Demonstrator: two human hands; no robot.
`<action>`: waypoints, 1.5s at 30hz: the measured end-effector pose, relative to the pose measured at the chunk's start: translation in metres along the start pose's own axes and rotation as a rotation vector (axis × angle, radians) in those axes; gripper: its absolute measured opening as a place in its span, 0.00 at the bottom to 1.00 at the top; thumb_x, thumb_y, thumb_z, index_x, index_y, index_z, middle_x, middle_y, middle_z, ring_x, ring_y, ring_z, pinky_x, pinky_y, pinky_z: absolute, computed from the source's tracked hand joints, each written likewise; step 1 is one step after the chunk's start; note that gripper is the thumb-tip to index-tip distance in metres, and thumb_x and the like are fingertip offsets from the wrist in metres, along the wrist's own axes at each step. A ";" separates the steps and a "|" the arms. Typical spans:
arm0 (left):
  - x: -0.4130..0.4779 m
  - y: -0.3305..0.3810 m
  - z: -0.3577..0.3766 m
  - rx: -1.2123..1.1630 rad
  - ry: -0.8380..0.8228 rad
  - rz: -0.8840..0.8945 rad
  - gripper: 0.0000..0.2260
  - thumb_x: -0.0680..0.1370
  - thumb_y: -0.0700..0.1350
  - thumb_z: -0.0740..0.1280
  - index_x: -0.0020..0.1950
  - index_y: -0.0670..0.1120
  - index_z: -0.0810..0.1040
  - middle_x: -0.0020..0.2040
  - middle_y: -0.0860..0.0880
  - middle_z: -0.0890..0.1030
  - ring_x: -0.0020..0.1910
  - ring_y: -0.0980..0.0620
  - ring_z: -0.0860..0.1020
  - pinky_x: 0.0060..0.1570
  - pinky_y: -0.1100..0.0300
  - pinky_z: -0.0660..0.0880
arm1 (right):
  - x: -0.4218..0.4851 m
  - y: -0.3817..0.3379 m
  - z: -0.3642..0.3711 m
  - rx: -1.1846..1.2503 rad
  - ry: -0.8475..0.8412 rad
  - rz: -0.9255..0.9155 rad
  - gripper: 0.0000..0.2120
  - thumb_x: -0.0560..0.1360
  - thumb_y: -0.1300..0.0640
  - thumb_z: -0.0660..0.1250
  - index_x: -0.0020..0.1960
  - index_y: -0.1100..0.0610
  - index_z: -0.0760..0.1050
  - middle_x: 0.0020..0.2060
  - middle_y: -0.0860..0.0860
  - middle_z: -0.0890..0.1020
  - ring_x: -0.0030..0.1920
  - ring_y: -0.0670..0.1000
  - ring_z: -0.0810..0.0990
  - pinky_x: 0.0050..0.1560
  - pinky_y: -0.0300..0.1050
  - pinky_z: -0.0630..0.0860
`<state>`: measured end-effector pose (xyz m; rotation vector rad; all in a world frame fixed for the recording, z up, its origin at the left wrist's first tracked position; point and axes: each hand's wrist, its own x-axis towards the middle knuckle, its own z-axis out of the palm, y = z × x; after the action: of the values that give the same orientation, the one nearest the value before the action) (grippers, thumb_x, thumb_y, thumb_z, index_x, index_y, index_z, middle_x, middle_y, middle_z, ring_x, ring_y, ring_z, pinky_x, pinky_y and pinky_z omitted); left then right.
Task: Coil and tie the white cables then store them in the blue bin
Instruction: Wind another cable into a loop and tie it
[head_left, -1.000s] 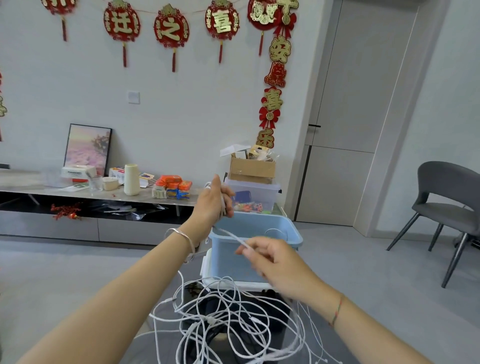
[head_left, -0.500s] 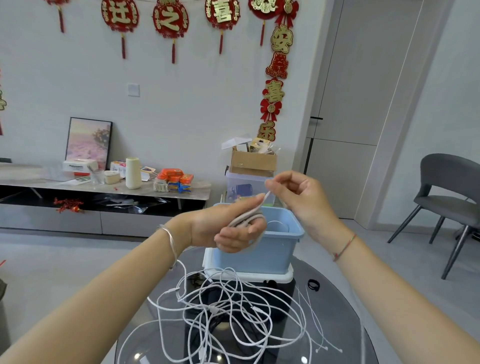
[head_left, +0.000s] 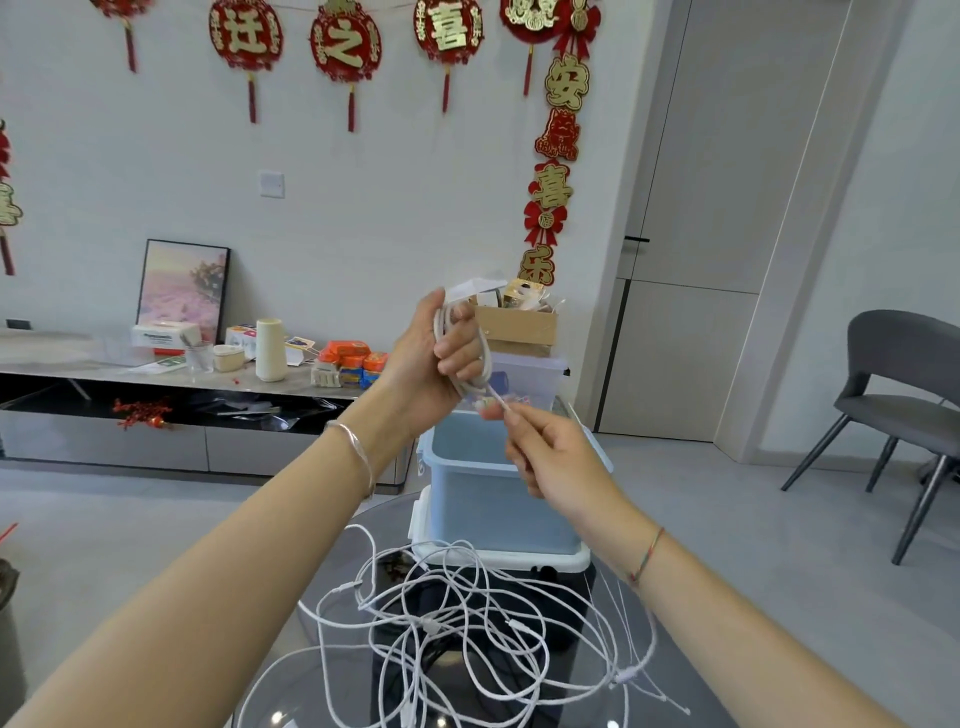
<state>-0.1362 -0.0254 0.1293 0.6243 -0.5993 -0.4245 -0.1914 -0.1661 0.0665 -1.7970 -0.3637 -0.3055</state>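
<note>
My left hand (head_left: 441, 353) is raised above the blue bin (head_left: 467, 488) and grips a small coil of white cable (head_left: 475, 371) wound round its fingers. Just below and to the right, my right hand (head_left: 550, 457) pinches the loose end of that same cable, which runs taut up to the coil. A tangle of several loose white cables (head_left: 457, 623) lies on the round glass table (head_left: 691, 686) in front of the bin. The bin stands on its white lid (head_left: 571, 558) at the table's far side.
Behind the bin stand a clear storage box (head_left: 535, 376) with a cardboard box (head_left: 519, 325) on top. A low TV cabinet (head_left: 156, 384) with small items runs along the left wall. A grey chair (head_left: 904, 395) stands at the right.
My left hand has lifted and turned upright with the coil. My right hand has dropped from above the coil to below it, bringing the cable end down round the bundle.
</note>
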 end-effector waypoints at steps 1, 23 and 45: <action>0.003 0.001 0.001 0.045 0.096 0.064 0.23 0.83 0.53 0.48 0.32 0.46 0.70 0.17 0.53 0.61 0.15 0.58 0.60 0.17 0.67 0.61 | -0.001 0.001 -0.001 -0.049 -0.021 -0.007 0.12 0.82 0.56 0.55 0.51 0.51 0.78 0.24 0.45 0.66 0.20 0.41 0.60 0.22 0.32 0.59; -0.024 -0.029 0.004 1.036 -0.156 -0.369 0.25 0.83 0.55 0.45 0.37 0.42 0.71 0.19 0.50 0.66 0.18 0.54 0.63 0.22 0.65 0.64 | 0.003 -0.045 -0.043 -0.199 0.143 -0.393 0.09 0.65 0.54 0.75 0.38 0.59 0.79 0.27 0.50 0.77 0.28 0.45 0.71 0.31 0.36 0.69; 0.002 -0.019 0.002 0.053 0.311 0.126 0.23 0.82 0.57 0.48 0.35 0.47 0.68 0.18 0.53 0.61 0.16 0.57 0.60 0.18 0.67 0.61 | -0.009 0.026 -0.001 -0.075 -0.088 0.126 0.13 0.82 0.59 0.53 0.51 0.56 0.77 0.27 0.48 0.69 0.21 0.40 0.62 0.24 0.31 0.60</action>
<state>-0.1395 -0.0413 0.1189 0.6836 -0.3517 -0.1881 -0.1888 -0.1741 0.0404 -1.9016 -0.3023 -0.1536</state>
